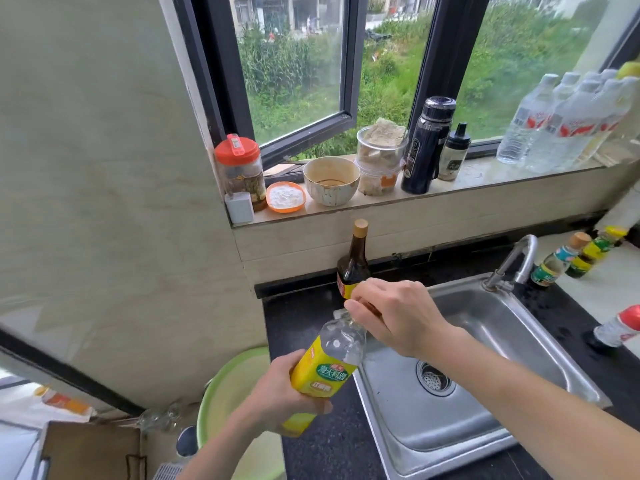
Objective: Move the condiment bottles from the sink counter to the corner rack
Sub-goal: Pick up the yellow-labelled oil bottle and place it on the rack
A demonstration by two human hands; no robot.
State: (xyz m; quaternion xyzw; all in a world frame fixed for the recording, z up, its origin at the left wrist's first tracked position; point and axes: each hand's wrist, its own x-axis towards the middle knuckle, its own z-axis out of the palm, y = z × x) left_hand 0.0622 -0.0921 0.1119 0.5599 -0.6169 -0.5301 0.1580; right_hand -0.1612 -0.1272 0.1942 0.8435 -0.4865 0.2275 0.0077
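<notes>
Holding one yellow-label bottle [323, 372] tilted over the tabletop [298, 323] edge, left of the sink [502, 327]: left hand [277, 400] wrapped round the label, right hand [391, 317] curled over the cap end. Seems mostly empty, so probably light; thin plastic, maybe slippery, best gripped round the body. Counting the others: one dark bottle [353, 265] behind, seemingly two small bottles [554, 266] beside the tap [516, 258], one red-capped bottle [620, 327].

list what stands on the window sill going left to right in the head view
orange-lidded jar, orange dish of white powder, stained bowl, stacked clear tubs, dark flask, black-capped shaker, pack of water bottles
</notes>
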